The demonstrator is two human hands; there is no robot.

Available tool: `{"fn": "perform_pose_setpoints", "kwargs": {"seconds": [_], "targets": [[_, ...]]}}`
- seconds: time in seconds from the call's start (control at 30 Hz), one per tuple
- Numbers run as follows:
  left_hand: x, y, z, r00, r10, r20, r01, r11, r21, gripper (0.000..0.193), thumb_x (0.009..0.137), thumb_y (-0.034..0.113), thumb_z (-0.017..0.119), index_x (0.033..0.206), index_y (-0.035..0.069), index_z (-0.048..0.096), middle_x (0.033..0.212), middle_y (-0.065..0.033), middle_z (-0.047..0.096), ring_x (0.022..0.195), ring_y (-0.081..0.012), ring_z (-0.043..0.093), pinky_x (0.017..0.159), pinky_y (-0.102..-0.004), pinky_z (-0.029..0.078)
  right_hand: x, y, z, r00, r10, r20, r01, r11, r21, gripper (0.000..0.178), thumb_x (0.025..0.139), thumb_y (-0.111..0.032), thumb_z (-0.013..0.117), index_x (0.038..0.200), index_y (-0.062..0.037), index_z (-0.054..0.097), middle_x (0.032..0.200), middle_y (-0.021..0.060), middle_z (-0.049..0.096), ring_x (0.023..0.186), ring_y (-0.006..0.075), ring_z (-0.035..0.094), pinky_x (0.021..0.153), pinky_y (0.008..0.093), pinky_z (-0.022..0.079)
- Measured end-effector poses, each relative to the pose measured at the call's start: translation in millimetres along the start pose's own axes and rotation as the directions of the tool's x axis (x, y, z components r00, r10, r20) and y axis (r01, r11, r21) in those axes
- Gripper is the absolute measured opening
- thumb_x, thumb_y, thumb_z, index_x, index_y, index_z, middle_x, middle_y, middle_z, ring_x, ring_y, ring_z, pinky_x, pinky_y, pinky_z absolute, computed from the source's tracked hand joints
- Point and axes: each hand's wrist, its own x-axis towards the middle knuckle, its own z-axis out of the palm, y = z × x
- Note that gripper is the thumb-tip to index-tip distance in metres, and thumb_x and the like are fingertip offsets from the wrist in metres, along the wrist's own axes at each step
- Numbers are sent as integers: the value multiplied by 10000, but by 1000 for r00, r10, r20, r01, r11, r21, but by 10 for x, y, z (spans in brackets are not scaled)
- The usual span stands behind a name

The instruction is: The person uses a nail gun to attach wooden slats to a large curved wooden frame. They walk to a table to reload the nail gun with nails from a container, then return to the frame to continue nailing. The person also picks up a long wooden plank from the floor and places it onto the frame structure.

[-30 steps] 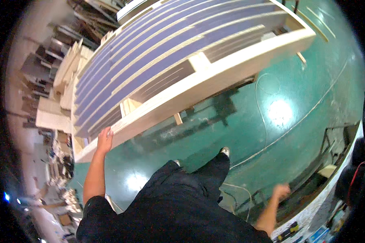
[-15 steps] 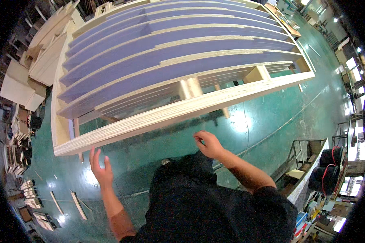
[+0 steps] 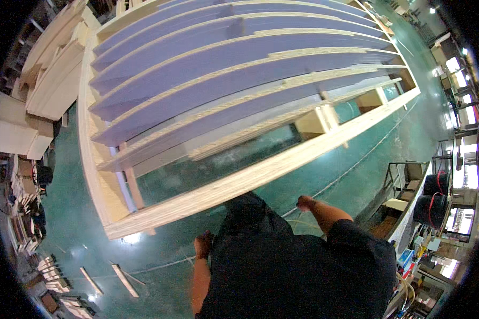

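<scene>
My left hand hangs low beside my dark clothing, below the near rail of a large wooden frame. Its fingers are shaded and blurred, so their pose is unclear. Out to the right, my right hand is held above the green floor, its fingers curled in and no object showing in them. Neither hand touches the frame. Inside the frame run several long plywood slats, with bluish-purple spaces between them. Short wooden blocks sit between the near rail and the closest slat.
Stacked pale boards stand at the far left. Loose wood strips lie on the green floor at lower left. To the right is a bin-like cart beside dark round reels with red cord.
Both hands have dropped away from the frame's near rail and drawn back toward my body. The left fingers were spread before. My view has shifted, so the frame sits nearer.
</scene>
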Motion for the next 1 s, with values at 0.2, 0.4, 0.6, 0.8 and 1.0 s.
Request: {"fn": "perform_pose_setpoints", "kwargs": {"seconds": [0.2, 0.4, 0.6, 0.8, 1.0], "targets": [[-413, -2213, -158, 870, -438, 227, 181, -146, -973, 294, 1011, 276, 494, 1122, 68, 670, 973, -103, 719, 732, -299, 653, 592, -377, 494, 697, -951, -1431, 916, 32, -399, 166, 876, 452, 250, 771, -309, 748, 760, -63, 705, 742, 127, 680, 643, 307, 654, 573, 448, 512], [-1186, -3351, -958, 643, -700, 311, 56, -362, -931, 296, 1005, 214, 528, 1261, 74, 576, 1161, -95, 659, 773, -240, 622, 631, -323, 492, 670, -2829, -3925, 857, -17, -515, 287, 846, 450, 230, 791, -299, 725, 812, -70, 703, 775, 120, 683, 677, 301, 656, 594, 441, 516], [-1241, -4368, -1304, 645, -763, -39, 531, 485, -695, 456, 883, 362, 615, 1198, 37, 669, 1065, -208, 714, 971, -363, 684, 860, -458, 533, 957, -5575, -5035, 947, -133, -293, 283, 778, 560, 216, 812, -288, 702, 863, -78, 702, 809, 113, 686, 711, 296, 658, 615, 434, 520], [-1035, -6330, -2808, 750, -627, -211, 329, 629, -704, 449, 858, 441, 572, 942, 17, 697, 1031, -224, 697, 993, -436, 641, 844, -519, 510, 1036, -7689, -5852, 991, -114, -72, 133, 903, 408, 210, 833, -278, 680, 915, -86, 700, 842, 107, 689, 744, 290, 661, 636, 428, 523], [-1993, -7133, -5104, 401, -766, -502, -154, 484, -862, 300, 910, 308, 608, 1073, 58, 642, 1005, -179, 694, 954, -365, 662, 850, -442, 523, 1572, -9956, -6683, 989, -137, 54, 134, 989, 57, 211, 853, -268, 657, 966, -94, 699, 875, 100, 692, 778, 285, 663, 657, 421, 527]]}}
